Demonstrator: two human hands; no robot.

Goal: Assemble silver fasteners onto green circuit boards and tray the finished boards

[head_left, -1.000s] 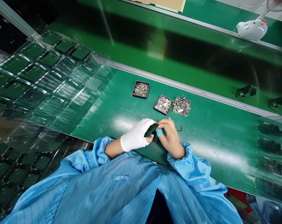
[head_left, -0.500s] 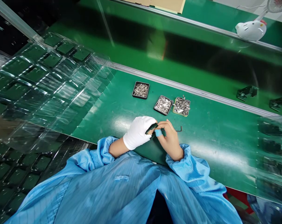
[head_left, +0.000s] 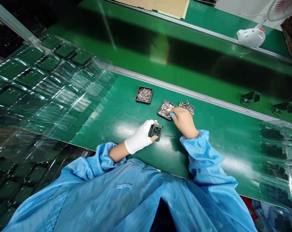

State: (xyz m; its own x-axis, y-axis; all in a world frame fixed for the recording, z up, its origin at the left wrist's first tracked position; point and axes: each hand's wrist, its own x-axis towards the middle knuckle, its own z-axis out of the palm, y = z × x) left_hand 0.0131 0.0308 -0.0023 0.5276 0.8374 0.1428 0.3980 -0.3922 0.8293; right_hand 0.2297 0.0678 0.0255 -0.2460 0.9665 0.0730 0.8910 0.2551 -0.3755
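In my left hand (head_left: 140, 138), in a white glove with bare fingertips, is a small green circuit board (head_left: 156, 132), gripped at its edges. My right hand (head_left: 184, 121), bare with a blue cover on one finger, reaches over the right edge of a black tray (head_left: 158, 113) of small shiny metal parts (head_left: 165, 109). Its fingers are pinched together, and whatever they hold is hidden. It partly covers another tray of metal pieces (head_left: 187, 107). A thin hex key (head_left: 170, 136) lies on the table between my hands.
Farther left stands another black tray of small metal parts (head_left: 144, 94). Clear plastic trays with green boards (head_left: 49, 62) are stacked at the left. More clear trays (head_left: 278, 154) stand at the right. Two assembled boards (head_left: 249, 98) lie behind the metal rail (head_left: 196, 97); a white fan (head_left: 252, 37) stands farther back.
My right hand has left the circuit board and moved forward and right to the metal parts. The board, still in my left hand, now shows its face more.
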